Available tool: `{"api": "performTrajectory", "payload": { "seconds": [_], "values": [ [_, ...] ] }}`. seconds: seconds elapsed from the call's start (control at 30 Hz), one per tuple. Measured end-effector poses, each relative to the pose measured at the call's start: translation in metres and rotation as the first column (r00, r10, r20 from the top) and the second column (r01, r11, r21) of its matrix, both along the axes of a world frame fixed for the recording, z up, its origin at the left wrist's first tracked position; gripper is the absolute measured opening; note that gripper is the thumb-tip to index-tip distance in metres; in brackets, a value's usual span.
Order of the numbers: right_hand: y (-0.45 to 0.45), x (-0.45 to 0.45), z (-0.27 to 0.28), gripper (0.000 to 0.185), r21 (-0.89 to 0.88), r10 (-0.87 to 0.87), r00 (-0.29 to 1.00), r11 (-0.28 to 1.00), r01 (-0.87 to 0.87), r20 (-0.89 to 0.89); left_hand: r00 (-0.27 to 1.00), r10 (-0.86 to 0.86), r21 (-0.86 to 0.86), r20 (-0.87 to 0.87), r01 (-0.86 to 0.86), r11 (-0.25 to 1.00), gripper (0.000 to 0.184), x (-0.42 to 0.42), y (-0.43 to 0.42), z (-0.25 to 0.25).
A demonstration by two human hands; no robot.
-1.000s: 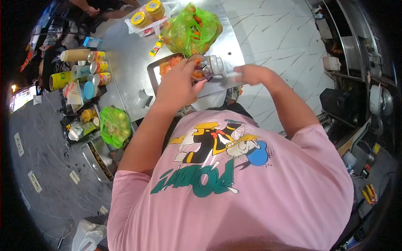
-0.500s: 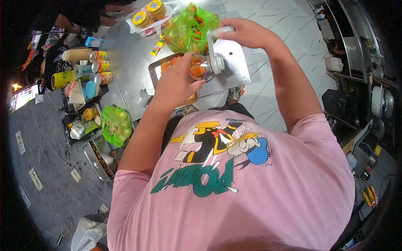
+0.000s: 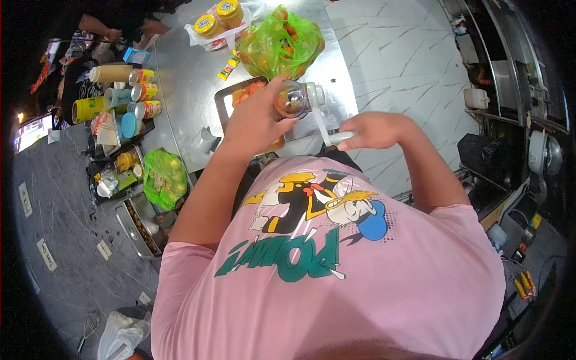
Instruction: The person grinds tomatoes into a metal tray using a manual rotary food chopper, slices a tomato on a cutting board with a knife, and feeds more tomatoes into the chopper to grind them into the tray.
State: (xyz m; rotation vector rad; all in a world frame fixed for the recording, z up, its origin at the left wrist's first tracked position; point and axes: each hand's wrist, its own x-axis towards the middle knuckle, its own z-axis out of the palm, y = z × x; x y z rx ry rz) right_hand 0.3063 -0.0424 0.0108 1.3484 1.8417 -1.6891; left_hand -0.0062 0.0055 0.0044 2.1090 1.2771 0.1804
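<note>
A clear, rounded container [image 3: 291, 99] with orange-red food inside lies sideways over the metal table, with a light grey fitting and crank arm [image 3: 320, 117] at its right end. My left hand [image 3: 257, 120] is wrapped round the container's left side. In my right hand [image 3: 375, 131] is the pale knob [image 3: 342, 137] at the crank's outer end, low and to the right. Beneath my left hand is a metal tray [image 3: 224, 99] with chopped orange-red pieces, partly hidden by that hand.
A green bag of red and orange produce [image 3: 282, 45], yellow-lidded jars [image 3: 217, 21] and a small yellow packet [image 3: 229, 65] are on the table [image 3: 180, 78]. Cans and bottles [image 3: 144, 92] stand left, near a second green bag [image 3: 164, 179]. Another person's hands [image 3: 111, 33] show at top left.
My right hand has swung the crank from the upper side, near the green bag, down to the lower right. My left hand stays round the container.
</note>
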Motion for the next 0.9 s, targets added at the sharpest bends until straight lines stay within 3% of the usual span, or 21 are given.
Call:
{"api": "performTrajectory", "payload": {
  "seconds": [0.03,0.1,0.17,0.27,0.33,0.37,0.4,0.47,0.57,0.77,0.83,0.9],
  "values": [
    [0.003,0.003,0.008,0.058,0.159,0.068,0.993,0.986,-0.052,-0.1,1.0,0.0,0.005,0.01,0.0,1.0,0.091,-0.001,0.0,-0.002],
    [0.026,0.004,0.023,0.053,0.316,-0.063,0.962,0.937,0.149,-0.267,1.0,-0.003,0.011,0.018,0.003,1.0,0.091,-0.001,0.0,-0.002],
    [0.061,-0.006,0.038,0.054,0.506,-0.206,0.965,0.823,0.259,-0.16,1.0,0.011,0.001,0.001,-0.011,1.0,0.092,0.001,-0.002,0.001],
    [0.118,0.009,-0.051,0.06,0.565,-0.28,0.935,0.744,0.356,-0.22,1.0,0.021,-0.012,0.009,-0.02,1.0,0.092,0.002,-0.002,0.003],
    [0.129,0.023,-0.129,0.066,0.735,-0.276,0.959,0.637,0.233,-0.064,1.0,0.012,-0.009,0.024,-0.012,1.0,0.092,0.002,-0.002,0.001],
    [0.121,0.02,-0.116,0.073,0.496,-0.281,0.958,0.84,0.22,0.051,0.999,0.007,-0.004,0.041,-0.007,1.0,0.093,0.002,-0.001,0.0],
    [0.109,0.026,-0.145,0.076,0.397,-0.298,0.951,0.885,0.242,0.087,0.999,0.011,-0.002,0.045,-0.011,1.0,0.093,0.001,0.0,-0.002],
    [0.07,0.028,-0.162,0.073,0.396,-0.284,0.956,0.889,0.231,0.08,0.998,0.014,0.017,0.063,-0.015,1.0,0.093,-0.002,-0.001,-0.006],
    [0.032,0.024,-0.143,0.059,0.062,-0.421,0.907,0.905,0.421,-0.022,0.998,0.019,0.018,0.061,-0.02,1.0,0.092,-0.005,-0.002,-0.008],
    [0.06,0.024,-0.144,0.053,0.237,-0.487,0.868,0.835,0.496,-0.099,0.998,-0.001,-0.001,0.055,0.001,1.0,0.09,-0.003,0.001,-0.002],
    [0.082,0.019,-0.135,0.057,0.224,-0.543,0.834,0.804,0.55,-0.098,0.998,-0.011,0.031,0.063,0.009,0.999,0.091,-0.005,0.0,-0.006],
    [0.101,0.012,-0.111,0.055,0.326,-0.597,0.765,0.693,0.643,-0.241,0.997,-0.019,0.061,0.071,0.014,0.998,0.091,-0.005,-0.001,-0.008]
  ]
}}
